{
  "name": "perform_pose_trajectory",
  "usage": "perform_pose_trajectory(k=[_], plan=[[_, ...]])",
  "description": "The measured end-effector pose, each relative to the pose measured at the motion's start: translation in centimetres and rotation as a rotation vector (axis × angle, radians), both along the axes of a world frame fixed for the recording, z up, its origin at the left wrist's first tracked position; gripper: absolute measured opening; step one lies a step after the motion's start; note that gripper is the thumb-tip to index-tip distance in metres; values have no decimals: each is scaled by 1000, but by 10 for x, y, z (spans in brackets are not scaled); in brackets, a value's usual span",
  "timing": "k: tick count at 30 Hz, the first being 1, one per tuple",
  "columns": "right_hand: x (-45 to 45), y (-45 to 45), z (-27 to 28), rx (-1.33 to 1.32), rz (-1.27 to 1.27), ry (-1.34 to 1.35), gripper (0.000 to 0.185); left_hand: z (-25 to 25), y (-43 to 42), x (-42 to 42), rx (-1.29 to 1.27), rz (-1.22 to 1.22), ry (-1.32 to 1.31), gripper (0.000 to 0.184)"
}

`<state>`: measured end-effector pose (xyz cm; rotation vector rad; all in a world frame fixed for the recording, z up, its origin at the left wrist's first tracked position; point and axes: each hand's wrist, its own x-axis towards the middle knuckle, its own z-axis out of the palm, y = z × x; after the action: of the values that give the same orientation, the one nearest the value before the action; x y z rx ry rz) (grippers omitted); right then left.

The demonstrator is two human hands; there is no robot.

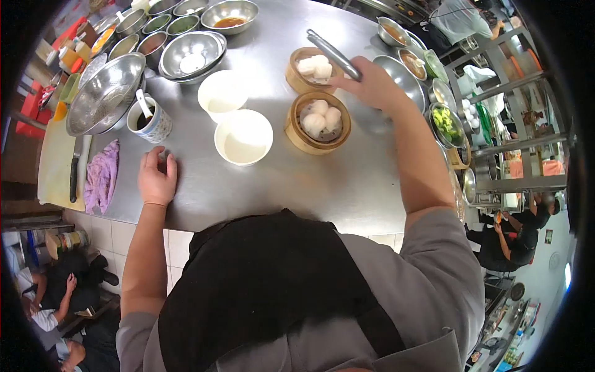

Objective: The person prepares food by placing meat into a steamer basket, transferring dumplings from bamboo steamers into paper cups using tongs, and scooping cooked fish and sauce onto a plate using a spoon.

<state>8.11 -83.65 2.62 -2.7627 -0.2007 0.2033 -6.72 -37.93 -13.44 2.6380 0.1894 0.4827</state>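
In the head view, my right hand (372, 84) is closed around what look like metal tongs (331, 53), their far end pointing up and left. Its fingertips are at the rim of the farther bamboo steamer (292, 79), which holds white pieces of food (315, 67). Just nearer stands a second bamboo steamer (319, 147) with several pale dumplings (322, 118). My left hand (156, 178) rests near the front of the steel table, loosely curled, fingers apart, with nothing visible in it. A patterned cup (156, 129) with dark liquid and a white spoon stands just beyond it.
Two white bowls (243, 137) stand left of the steamers. A purple cloth (102, 177) and a knife (74, 178) on a cutting board (56, 155) lie at the left. Metal bowls (193, 54) crowd the back left; more containers line the right. Other people are farther off.
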Motion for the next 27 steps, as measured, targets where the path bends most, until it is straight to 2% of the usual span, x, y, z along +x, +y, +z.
perform_pose_trajectory(k=[1,4,7,11,14,17,20,27], plan=[[-11,-10,5,33,-13,-5,69,-1,0,0,-32,5,-13,27],[-35,-39,6,141,-112,40,69,-3,1,0,-16,5,-27,26],[-63,-70,0,141,15,-40,66,-5,1,0,-8,1,-21,26],[-99,-79,15,88,-113,148,74,-2,2,2,34,-9,-17,26],[-119,-72,27,19,-115,186,76,-1,1,3,47,-7,-14,26],[-124,-57,35,-253,-18,172,73,1,-1,2,44,15,7,26],[-122,-61,14,-313,83,-33,65,3,-3,1,37,17,18,26],[-104,-39,11,-527,138,32,58,-3,1,2,28,-10,-27,27]])
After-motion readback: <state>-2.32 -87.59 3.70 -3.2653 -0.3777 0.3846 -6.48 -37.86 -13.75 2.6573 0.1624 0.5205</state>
